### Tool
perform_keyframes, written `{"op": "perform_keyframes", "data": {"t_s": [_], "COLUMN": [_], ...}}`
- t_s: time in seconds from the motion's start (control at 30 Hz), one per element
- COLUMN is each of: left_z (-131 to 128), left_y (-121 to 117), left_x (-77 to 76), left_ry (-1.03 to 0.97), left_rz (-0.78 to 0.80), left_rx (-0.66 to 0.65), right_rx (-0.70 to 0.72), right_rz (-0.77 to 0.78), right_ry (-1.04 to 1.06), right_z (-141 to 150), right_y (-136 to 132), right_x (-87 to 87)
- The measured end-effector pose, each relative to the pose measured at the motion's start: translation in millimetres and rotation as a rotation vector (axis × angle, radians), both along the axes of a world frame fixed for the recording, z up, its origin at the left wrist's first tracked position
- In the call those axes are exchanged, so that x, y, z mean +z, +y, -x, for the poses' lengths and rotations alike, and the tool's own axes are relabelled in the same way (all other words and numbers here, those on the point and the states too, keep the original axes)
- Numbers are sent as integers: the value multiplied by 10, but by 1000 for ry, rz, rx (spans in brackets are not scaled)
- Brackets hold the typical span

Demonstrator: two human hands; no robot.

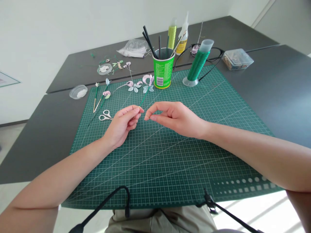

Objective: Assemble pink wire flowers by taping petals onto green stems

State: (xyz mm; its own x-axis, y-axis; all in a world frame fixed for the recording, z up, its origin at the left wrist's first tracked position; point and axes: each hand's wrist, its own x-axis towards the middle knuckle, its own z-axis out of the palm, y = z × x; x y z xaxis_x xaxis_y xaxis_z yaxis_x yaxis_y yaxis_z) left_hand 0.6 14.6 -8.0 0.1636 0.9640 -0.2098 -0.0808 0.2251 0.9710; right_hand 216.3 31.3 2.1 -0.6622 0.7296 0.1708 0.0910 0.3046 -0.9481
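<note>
My left hand (125, 124) pinches the lower end of a thin green-wrapped flower stem (144, 98) between thumb and fingers. The stem leans up and to the right, ending in a pale purple bud near the green can. Just right of it, my right hand (167, 116) has its thumb and index fingertips pressed together; whatever lies between them is too small to make out. The two hands are close but apart, above the green cutting mat (155, 168). White-handled scissors (106, 115) lie beside my left hand, their blades partly hidden by it.
Behind my hands stand a green can (162, 72) of sticks and tools and a tilted spool of green thread (199, 63). Finished flower stems (98, 95) lie at left, loose petal flowers (134, 86) at the mat's back edge. Glasses, a glue bottle (182, 42) and a clear box (237, 59) sit farther back.
</note>
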Motion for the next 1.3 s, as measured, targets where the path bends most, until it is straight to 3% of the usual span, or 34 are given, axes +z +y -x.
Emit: {"op": "perform_keyframes", "data": {"t_s": [0.33, 0.6, 0.9, 1.07, 1.3], "left_z": [44, 64, 27, 20, -4], "left_y": [10, 8, -118, -142, -186], "left_x": [-67, -62, -5, -15, 24], "left_ry": [133, 522, 967, 1009, 984], "left_rz": [-98, -315, -563, -592, -665], "left_rx": [-11, -30, -250, -313, -360], "right_rx": [54, 99, -2, -83, -179], "right_rz": [-67, -53, -128, -142, -99], "right_ry": [77, 94, 130, 129, 120], "right_z": [1, -13, -82, -105, -107], "right_y": [31, 9, 13, 46, 198], "right_x": [-67, -38, 135, 155, 35]}}
